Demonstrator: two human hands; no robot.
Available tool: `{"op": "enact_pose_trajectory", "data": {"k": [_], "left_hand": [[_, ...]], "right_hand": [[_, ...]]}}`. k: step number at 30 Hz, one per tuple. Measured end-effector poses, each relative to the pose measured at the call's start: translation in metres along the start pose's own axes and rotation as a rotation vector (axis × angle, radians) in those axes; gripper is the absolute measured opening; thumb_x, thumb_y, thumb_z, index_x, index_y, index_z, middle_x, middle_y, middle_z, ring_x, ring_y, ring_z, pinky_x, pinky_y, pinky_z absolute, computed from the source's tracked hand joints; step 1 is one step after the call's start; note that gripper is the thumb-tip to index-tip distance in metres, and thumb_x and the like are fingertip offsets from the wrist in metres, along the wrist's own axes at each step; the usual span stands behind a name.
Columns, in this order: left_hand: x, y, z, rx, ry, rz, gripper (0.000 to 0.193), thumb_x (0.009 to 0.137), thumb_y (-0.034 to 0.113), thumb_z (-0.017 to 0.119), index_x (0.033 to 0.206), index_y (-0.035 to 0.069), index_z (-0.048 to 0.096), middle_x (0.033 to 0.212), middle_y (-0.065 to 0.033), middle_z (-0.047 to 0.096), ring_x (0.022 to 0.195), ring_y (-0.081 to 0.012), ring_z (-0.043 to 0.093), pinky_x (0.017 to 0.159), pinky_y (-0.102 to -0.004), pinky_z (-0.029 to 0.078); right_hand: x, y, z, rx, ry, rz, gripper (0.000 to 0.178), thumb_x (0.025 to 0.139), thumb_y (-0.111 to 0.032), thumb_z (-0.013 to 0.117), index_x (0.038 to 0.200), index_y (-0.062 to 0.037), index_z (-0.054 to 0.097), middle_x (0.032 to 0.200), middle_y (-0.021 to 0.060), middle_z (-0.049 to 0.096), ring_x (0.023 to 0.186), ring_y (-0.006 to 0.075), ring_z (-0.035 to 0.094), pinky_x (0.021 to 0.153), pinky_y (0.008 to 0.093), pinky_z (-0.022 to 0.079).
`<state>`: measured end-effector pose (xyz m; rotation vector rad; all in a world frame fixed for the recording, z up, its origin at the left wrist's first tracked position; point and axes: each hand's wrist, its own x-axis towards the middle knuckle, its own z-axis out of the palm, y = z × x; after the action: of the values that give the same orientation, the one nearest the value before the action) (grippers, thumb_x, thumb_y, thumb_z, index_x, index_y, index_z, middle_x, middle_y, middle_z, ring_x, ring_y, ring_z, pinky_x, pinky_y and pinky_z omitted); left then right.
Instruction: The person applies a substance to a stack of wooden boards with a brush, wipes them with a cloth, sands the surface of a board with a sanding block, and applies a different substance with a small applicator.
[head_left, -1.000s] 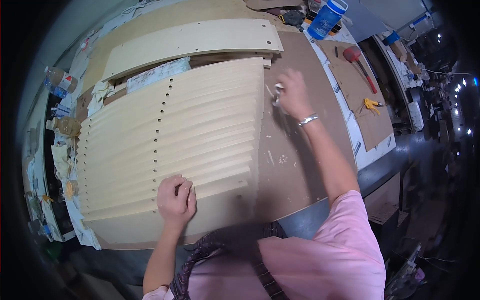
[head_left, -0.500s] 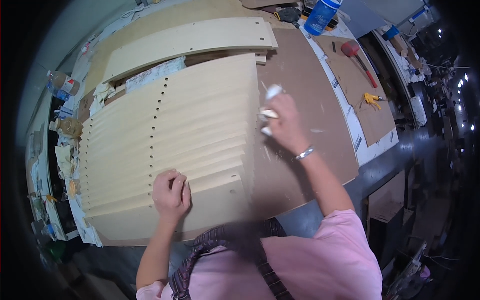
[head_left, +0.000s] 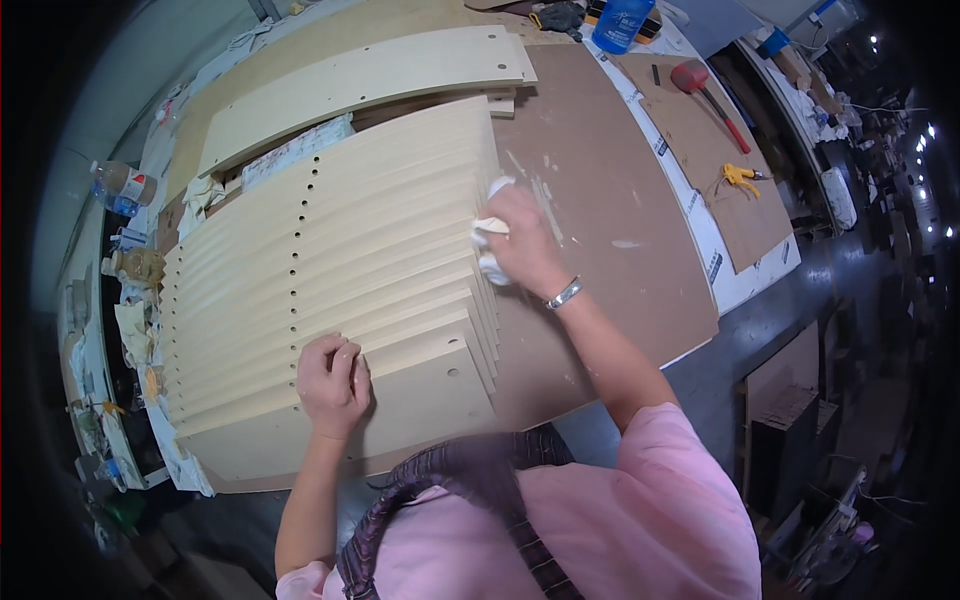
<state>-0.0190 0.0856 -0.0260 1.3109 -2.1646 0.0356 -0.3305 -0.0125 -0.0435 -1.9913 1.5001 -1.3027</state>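
A fanned stack of pale wooden boards (head_left: 400, 225) lies on the table, each overlapping the one behind, with rows of small round holes. My right hand (head_left: 527, 235) is closed around a crumpled white cloth (head_left: 493, 268) and presses it against the right-hand ends of the boards. On the lower boards near the front rests my left hand (head_left: 333, 390), its fingers curled in a loose fist with nothing seen in them.
More boards (head_left: 400, 80) lie behind the stack. Brown sheeting (head_left: 620, 290) with white smears covers the table's right part. Farther right are a red mallet (head_left: 690, 75) and a yellow air gun (head_left: 741, 178). A blue bottle (head_left: 620, 25) stands at the back; plastic bottles (head_left: 125, 183) line the left.
My right hand has moved left with the cloth, from above the brown sheeting onto the board ends. My left hand stays on the boards. The whole view has shifted slightly.
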Motion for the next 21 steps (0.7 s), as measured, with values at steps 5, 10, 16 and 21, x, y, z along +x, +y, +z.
{"op": "enact_pose_trajectory", "data": {"k": [5, 10, 16, 21], "left_hand": [[-0.001, 0.002, 0.0, 0.012, 0.003, -0.011, 0.016, 0.075, 0.006, 0.067, 0.091, 0.006, 0.064, 0.095, -0.0141, 0.061, 0.089, -0.0326, 0.063, 0.074, -0.04, 0.052], [-0.001, 0.002, 0.002, 0.015, 0.014, 0.0, 0.015, 0.075, 0.007, 0.066, 0.09, 0.006, 0.064, 0.095, -0.0138, 0.061, 0.088, -0.0326, 0.063, 0.075, -0.0402, 0.052], [-0.001, 0.001, 0.001, 0.024, 0.002, -0.009, 0.015, 0.076, 0.007, 0.066, 0.091, 0.006, 0.064, 0.095, -0.0138, 0.061, 0.089, -0.0331, 0.063, 0.076, -0.0407, 0.052], [-0.003, -0.001, 0.003, 0.022, -0.001, 0.007, 0.015, 0.076, 0.007, 0.066, 0.091, 0.006, 0.064, 0.095, -0.0136, 0.061, 0.09, -0.0329, 0.063, 0.076, -0.0407, 0.052]], "right_hand": [[-0.012, -0.009, -0.016, 0.093, 0.026, 0.017, 0.014, 0.07, 0.004, 0.067, 0.081, -0.0012, 0.059, 0.087, 0.0133, 0.058, 0.091, 0.0342, 0.056, 0.079, 0.0412, 0.046], [-0.041, -0.019, 0.0, 0.184, -0.01, 0.053, 0.016, 0.069, 0.002, 0.069, 0.081, -0.0017, 0.059, 0.088, 0.0135, 0.058, 0.09, 0.0341, 0.056, 0.079, 0.0414, 0.047], [-0.042, -0.032, -0.016, 0.004, 0.039, -0.016, 0.014, 0.071, 0.003, 0.063, 0.083, -0.0023, 0.059, 0.091, 0.0136, 0.057, 0.093, 0.0346, 0.055, 0.081, 0.043, 0.047], [-0.043, -0.012, 0.006, -0.008, 0.152, 0.085, 0.014, 0.07, 0.003, 0.067, 0.081, -0.0019, 0.06, 0.085, 0.013, 0.059, 0.084, 0.0333, 0.057, 0.075, 0.0419, 0.047]]}}
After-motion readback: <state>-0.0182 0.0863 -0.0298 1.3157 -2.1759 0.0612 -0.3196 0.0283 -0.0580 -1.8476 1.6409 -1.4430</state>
